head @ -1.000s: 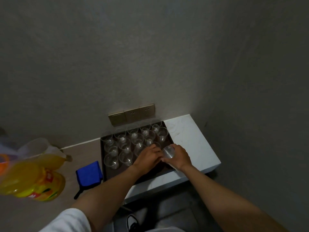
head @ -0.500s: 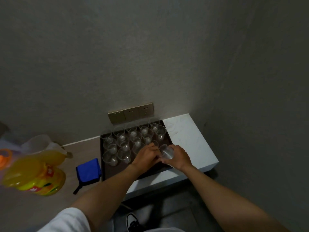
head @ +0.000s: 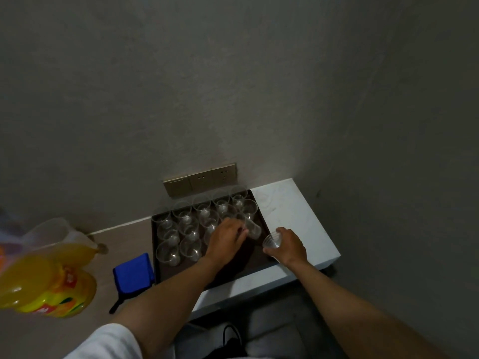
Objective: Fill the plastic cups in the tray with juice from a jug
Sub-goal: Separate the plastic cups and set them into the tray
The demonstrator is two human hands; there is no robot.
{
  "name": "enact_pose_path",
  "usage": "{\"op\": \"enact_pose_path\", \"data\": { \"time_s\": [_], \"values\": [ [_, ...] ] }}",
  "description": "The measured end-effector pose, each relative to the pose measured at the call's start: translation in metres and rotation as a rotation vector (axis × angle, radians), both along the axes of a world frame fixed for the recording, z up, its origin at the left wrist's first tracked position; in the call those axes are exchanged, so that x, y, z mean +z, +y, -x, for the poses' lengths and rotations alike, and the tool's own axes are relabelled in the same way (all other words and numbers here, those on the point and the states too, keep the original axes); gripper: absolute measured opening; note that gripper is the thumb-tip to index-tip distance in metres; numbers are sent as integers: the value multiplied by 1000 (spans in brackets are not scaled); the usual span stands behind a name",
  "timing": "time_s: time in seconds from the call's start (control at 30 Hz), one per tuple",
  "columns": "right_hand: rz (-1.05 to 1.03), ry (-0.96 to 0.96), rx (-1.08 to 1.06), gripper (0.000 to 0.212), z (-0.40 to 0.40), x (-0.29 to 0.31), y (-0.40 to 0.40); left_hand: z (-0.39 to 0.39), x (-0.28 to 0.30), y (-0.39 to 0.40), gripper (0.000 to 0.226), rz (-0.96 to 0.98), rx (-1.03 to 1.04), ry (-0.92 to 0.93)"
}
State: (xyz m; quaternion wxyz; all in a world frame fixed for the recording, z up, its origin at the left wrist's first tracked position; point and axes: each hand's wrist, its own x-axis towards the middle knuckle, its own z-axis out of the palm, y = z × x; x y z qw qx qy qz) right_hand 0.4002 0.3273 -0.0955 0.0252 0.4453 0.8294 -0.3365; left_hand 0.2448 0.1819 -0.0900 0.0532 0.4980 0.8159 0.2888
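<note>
The right hand [head: 287, 244] is gripping a small stack of cups [head: 272, 240] at the dark tray [head: 264, 257]'s near right edge while the left hand [head: 225, 237] is pinching a tilted cup [head: 252, 226] further in, likely light, thin-walled and crushable, best held mid-wall, with the jug [head: 49, 257] standing well apart.

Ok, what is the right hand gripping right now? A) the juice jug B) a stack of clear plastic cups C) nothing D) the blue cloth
B: the right hand is curled round a stack of clear cups at the tray's right edge; the jug stands untouched at far left.
</note>
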Motion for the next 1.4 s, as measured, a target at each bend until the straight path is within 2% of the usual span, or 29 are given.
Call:
{"op": "enact_pose_path", "data": {
  "time_s": [0.3, 0.47, 0.67, 0.93, 1.07, 1.23, 1.4],
  "values": [
    [-80, -96, -161, 84, 26, 3, 21, 25, -11, 37, 14, 81, -305, 186],
    [-87, -104, -183, 85, 36, 1, 27, 22, -11, 47, 12, 87, -388, 284],
    [-59, -77, -141, 85, 52, 0, 32, 22, -18, 47, 15, 237, -377, 323],
    [-19, -53, -41, 84, 63, -3, 49, 19, -21, 57, 18, 256, -302, 321],
    [-12, -45, -13, 85, 60, -4, 60, 15, -21, 62, 26, 274, -240, 291],
    [11, -34, 20, 85, 50, -4, 72, 10, -34, 71, 23, 404, -136, 308],
    [33, -27, 52, 83, 38, -6, 83, 1, -40, 76, 26, 437, -50, 325]
  ]
}}
